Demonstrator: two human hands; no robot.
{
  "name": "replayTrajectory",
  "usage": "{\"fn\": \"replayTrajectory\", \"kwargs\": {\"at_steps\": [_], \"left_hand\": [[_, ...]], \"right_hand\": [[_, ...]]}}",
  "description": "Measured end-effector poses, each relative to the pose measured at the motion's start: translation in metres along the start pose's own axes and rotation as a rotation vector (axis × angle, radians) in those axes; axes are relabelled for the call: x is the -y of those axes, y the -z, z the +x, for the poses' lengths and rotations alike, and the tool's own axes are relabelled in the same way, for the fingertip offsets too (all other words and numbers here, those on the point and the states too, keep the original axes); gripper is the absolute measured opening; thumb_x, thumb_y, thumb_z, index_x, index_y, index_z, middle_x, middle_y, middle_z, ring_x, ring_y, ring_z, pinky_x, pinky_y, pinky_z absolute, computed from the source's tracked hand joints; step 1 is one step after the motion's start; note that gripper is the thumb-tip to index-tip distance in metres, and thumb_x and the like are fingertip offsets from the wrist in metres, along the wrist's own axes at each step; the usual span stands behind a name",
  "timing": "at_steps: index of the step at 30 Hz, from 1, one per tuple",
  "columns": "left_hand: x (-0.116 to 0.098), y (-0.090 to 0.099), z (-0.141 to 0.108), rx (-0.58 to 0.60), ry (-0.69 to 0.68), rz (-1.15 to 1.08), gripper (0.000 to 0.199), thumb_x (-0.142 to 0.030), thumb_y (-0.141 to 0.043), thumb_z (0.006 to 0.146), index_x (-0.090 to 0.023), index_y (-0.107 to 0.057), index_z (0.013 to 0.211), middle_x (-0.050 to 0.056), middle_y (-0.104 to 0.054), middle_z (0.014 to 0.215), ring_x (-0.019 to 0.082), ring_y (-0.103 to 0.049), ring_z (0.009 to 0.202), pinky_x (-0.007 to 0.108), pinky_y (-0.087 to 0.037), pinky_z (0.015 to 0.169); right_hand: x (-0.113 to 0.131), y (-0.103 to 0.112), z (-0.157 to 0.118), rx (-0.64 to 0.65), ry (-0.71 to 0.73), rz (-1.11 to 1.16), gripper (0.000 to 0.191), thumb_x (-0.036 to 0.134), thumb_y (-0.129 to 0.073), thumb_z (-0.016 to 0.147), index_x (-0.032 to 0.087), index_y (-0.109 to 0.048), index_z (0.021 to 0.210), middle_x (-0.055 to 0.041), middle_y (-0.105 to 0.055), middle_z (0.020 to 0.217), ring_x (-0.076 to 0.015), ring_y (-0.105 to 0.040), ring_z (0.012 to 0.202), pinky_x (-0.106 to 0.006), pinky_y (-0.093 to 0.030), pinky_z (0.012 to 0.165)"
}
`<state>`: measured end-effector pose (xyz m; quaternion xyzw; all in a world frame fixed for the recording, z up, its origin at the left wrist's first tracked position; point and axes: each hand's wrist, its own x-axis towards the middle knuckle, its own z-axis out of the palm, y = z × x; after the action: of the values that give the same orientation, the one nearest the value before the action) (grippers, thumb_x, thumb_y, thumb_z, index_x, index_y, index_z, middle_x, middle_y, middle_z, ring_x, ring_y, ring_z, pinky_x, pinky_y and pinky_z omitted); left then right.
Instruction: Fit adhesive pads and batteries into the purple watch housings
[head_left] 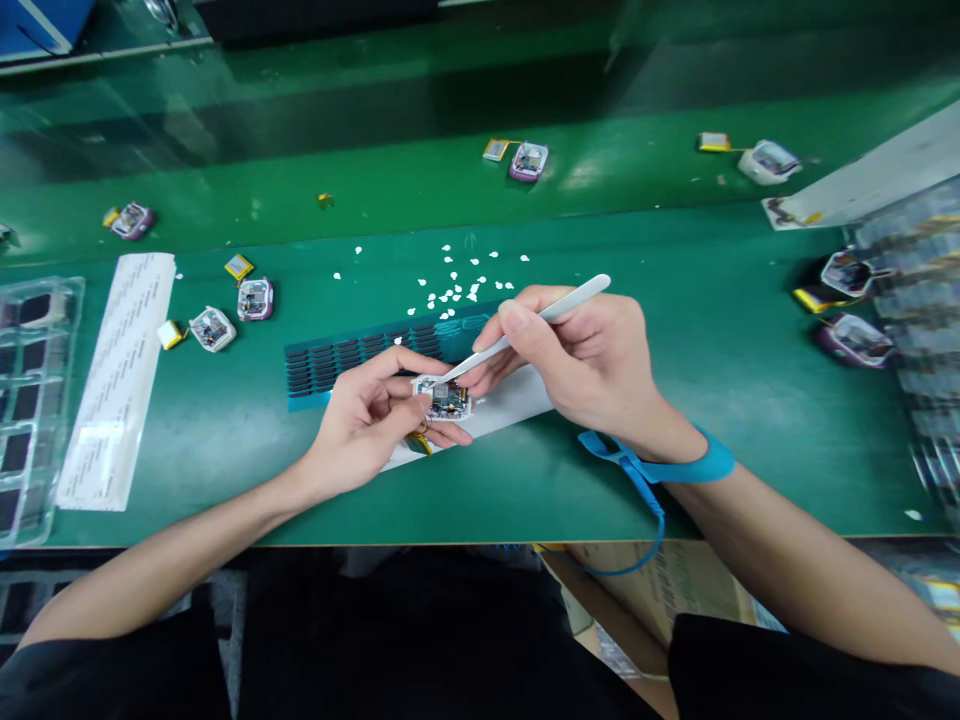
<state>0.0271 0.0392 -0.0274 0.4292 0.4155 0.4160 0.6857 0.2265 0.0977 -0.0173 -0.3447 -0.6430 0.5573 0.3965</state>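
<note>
My left hand is closed around a small white device housing with a circuit board showing inside. A battery with yellow edges hangs below it by the fingers. In my right hand is a pair of tweezers, pinched like a pen, with the tip down at the upper left of the circuit board. Whether the tips grip anything is too small to tell. Under the hands lie a blue sheet with rows of black strips and a white sheet.
Small white stickers are scattered beyond my hands. Opened devices with batteries lie around, such as a white one and a purple one. A clear tray and printed strip are left; stacked trays right. A blue wrist strap trails a cord.
</note>
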Motion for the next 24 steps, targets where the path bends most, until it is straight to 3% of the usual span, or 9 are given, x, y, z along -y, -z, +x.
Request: {"fn": "replayTrajectory", "kwargs": {"at_steps": [3, 6, 9, 11, 13, 18, 21, 24], "left_hand": [[-0.004, 0.001, 0.000, -0.031, -0.020, 0.049, 0.023, -0.033, -0.074, 0.091, -0.016, -0.061, 0.102, 0.002, -0.078, 0.071, 0.022, -0.080, 0.064, 0.030, -0.068, 0.061], [-0.010, 0.004, 0.002, -0.117, -0.112, 0.137, 0.025, -0.034, -0.076, 0.090, -0.017, -0.065, 0.105, 0.004, -0.079, 0.078, 0.022, -0.079, 0.064, 0.030, -0.067, 0.060], [-0.015, 0.011, 0.005, -0.240, -0.218, 0.211, 0.027, -0.035, -0.074, 0.091, -0.019, -0.067, 0.112, 0.005, -0.080, 0.085, 0.020, -0.078, 0.068, 0.031, -0.066, 0.065], [-0.018, 0.016, 0.008, -0.301, -0.249, 0.263, 0.025, -0.036, -0.072, 0.092, -0.018, -0.069, 0.110, 0.005, -0.080, 0.088, 0.019, -0.077, 0.070, 0.031, -0.064, 0.065], [-0.018, 0.019, 0.010, -0.307, -0.266, 0.349, 0.021, -0.036, -0.070, 0.094, -0.018, -0.071, 0.105, 0.006, -0.079, 0.089, 0.019, -0.075, 0.072, 0.030, -0.061, 0.063], [-0.008, 0.019, 0.011, -0.157, -0.325, 0.739, 0.016, -0.028, -0.061, 0.098, -0.018, -0.074, 0.101, 0.006, -0.079, 0.095, 0.017, -0.071, 0.079, 0.026, -0.052, 0.068], [0.000, 0.018, 0.012, -0.090, -0.328, 0.881, 0.019, -0.027, -0.057, 0.099, -0.018, -0.073, 0.104, 0.005, -0.078, 0.094, 0.016, -0.069, 0.077, 0.026, -0.050, 0.066], [0.006, 0.017, 0.013, -0.030, -0.392, 0.979, 0.020, -0.024, -0.054, 0.100, -0.019, -0.072, 0.105, 0.005, -0.077, 0.092, 0.016, -0.068, 0.075, 0.027, -0.050, 0.069]], "right_hand": [[0.001, -0.002, -0.004, -0.079, 0.093, -0.004, 0.028, 0.047, -0.063, 0.098, 0.026, -0.075, 0.085, -0.0008, -0.077, 0.076, -0.0175, -0.076, 0.065, -0.030, -0.064, 0.059], [0.005, -0.002, -0.005, -0.285, 0.227, 0.040, 0.022, 0.046, -0.061, 0.100, 0.031, -0.076, 0.094, -0.0010, -0.079, 0.088, -0.0206, -0.078, 0.078, -0.034, -0.065, 0.063], [0.011, 0.002, 0.000, -0.385, 0.182, -0.030, 0.018, 0.043, -0.061, 0.101, 0.033, -0.075, 0.100, -0.0005, -0.078, 0.104, -0.0227, -0.077, 0.095, -0.035, -0.066, 0.070], [0.012, 0.006, 0.005, -0.362, 0.101, -0.089, 0.016, 0.041, -0.062, 0.100, 0.030, -0.074, 0.098, -0.0016, -0.078, 0.104, -0.0223, -0.077, 0.096, -0.033, -0.066, 0.070], [0.008, 0.010, 0.010, -0.316, 0.039, -0.124, 0.020, 0.040, -0.063, 0.099, 0.025, -0.072, 0.090, -0.0034, -0.078, 0.091, -0.0213, -0.078, 0.086, -0.032, -0.066, 0.067], [-0.007, 0.017, 0.014, -0.174, 0.007, -0.272, 0.023, 0.027, -0.063, 0.094, 0.022, -0.065, 0.072, -0.0010, -0.073, 0.068, -0.0165, -0.072, 0.060, -0.030, -0.062, 0.057], [-0.010, 0.016, 0.013, -0.133, 0.048, -0.452, 0.024, 0.016, -0.059, 0.087, 0.021, -0.062, 0.063, -0.0006, -0.072, 0.068, -0.0150, -0.069, 0.059, -0.029, -0.058, 0.056], [-0.008, 0.015, 0.011, -0.108, 0.083, -0.585, 0.029, 0.016, -0.057, 0.089, 0.020, -0.061, 0.060, -0.0011, -0.072, 0.069, -0.0136, -0.066, 0.059, -0.028, -0.053, 0.059]]}}
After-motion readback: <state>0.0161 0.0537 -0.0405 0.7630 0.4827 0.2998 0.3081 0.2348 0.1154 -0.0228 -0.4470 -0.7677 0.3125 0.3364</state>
